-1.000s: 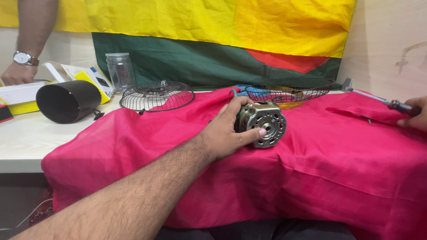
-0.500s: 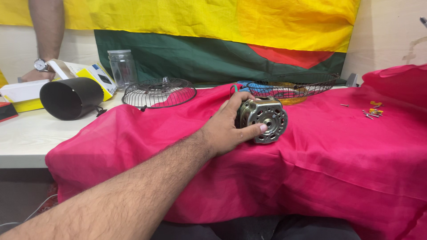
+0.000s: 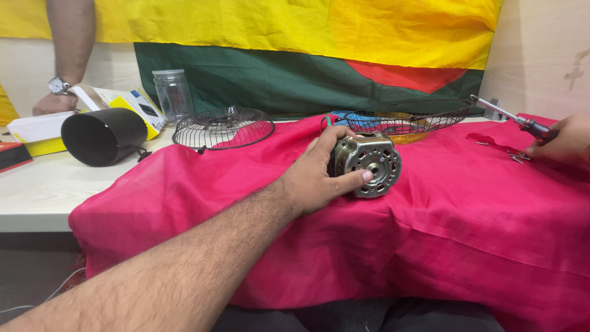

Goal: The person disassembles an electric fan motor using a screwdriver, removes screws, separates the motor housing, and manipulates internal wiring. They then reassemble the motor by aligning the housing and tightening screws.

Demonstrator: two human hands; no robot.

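A round metal fan motor stands on its edge on the pink cloth. My left hand grips it from the left, thumb under its front and fingers over its top. At the right edge, my right hand is closed around the dark handle of a screwdriver, whose metal shaft points up and to the left. A few small screws lie on the cloth just under that hand.
Two wire fan grilles rest at the back of the table. A black cone-shaped housing, a clear jar and a yellow-and-white box are at the left. Another person's hand with a wristwatch leans there.
My right hand with the screwdriver left the view half a second ago and is back at the right edge now. My left hand has kept its grip on the motor.
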